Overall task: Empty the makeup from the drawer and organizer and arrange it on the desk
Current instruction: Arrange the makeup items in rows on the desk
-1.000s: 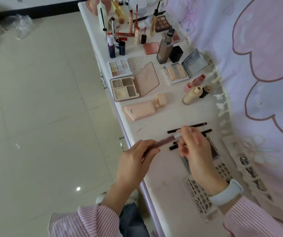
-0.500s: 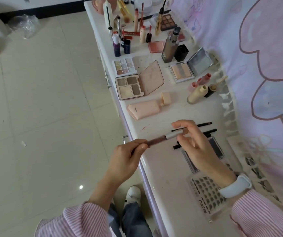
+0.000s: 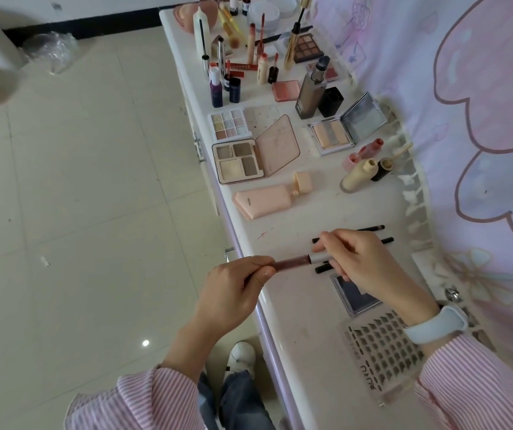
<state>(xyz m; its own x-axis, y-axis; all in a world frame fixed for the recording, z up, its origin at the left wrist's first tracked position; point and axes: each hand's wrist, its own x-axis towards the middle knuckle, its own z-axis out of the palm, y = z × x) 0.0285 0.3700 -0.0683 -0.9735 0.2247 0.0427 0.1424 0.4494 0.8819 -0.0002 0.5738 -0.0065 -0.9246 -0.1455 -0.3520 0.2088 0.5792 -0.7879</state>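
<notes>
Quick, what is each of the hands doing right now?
Left hand: pinches the dark end of the lip gloss tube.
Right hand: pinches the tube's pale cap end.

I've got a slim lip gloss tube (image 3: pixel 292 262), dark mauve body with a silver cap end, lying roughly level just above the white desk (image 3: pixel 304 321) edge, near the black eyeliner pencils (image 3: pixel 369 228) lined up there.
</notes>
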